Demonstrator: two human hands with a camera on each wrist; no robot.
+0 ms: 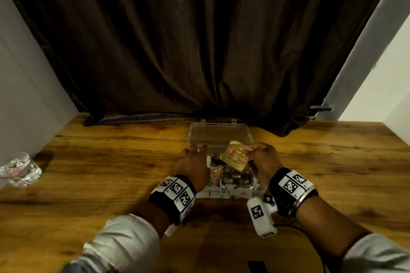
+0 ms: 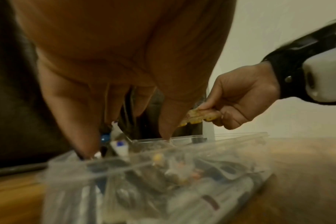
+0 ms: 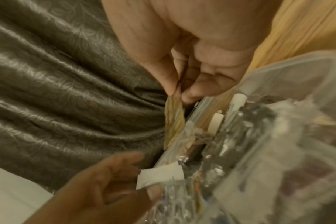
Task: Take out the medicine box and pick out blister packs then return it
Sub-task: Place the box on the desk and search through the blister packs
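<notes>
Right hand pinches gold blister pack above open medicine box on counter; left hand, fingers straight, reaches into box.

Dim warm light; wide-angle bending at edges; wrist views blurred, nearest objects out of focus.

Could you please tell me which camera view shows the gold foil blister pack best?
The head view: the gold foil blister pack faces the camera, its pill rows visible, pinched by the right hand above the clear plastic box. The left wrist view shows only its edge, partly hidden; the right wrist view shows it edge-on and blurred.
</notes>
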